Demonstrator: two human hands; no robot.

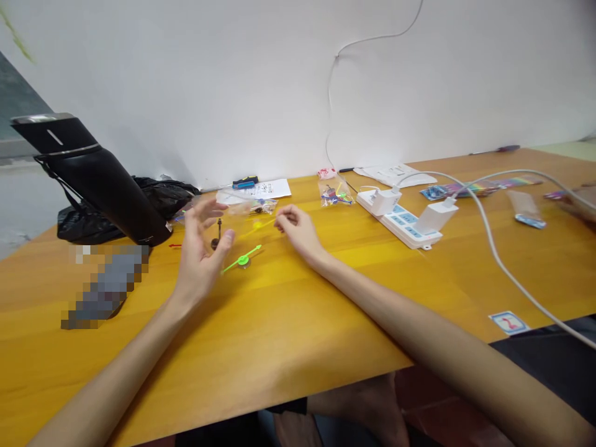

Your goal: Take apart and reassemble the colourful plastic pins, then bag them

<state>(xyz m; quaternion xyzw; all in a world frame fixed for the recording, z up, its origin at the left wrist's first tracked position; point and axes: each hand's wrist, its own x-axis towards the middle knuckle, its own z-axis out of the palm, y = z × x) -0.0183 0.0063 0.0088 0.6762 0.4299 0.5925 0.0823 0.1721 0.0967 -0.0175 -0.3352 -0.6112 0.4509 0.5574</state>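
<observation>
My left hand point(200, 261) is open above the table, fingers spread and a little blurred, with nothing seen in its grasp. Just right of its thumb lies a green plastic arrow spinner point(243, 261) on a clear round base. Behind that is a yellow arrow spinner point(257, 226), one end reaching the fingertips of my right hand point(298, 231). The right fingers are curled together; whether they grip the yellow arrow is hidden. A black arrow spinner point(219, 233) shows between my left thumb and fingers. A red arrow tip point(174, 246) pokes out left of that hand.
A black bottle point(107, 186) leans left beside a black plastic bag point(172, 191) and a pixelated dark object point(112, 285). A power strip point(400, 220) with chargers and a trailing white cable point(498, 248) stands right. Small plastic packets point(334, 194) lie near the wall.
</observation>
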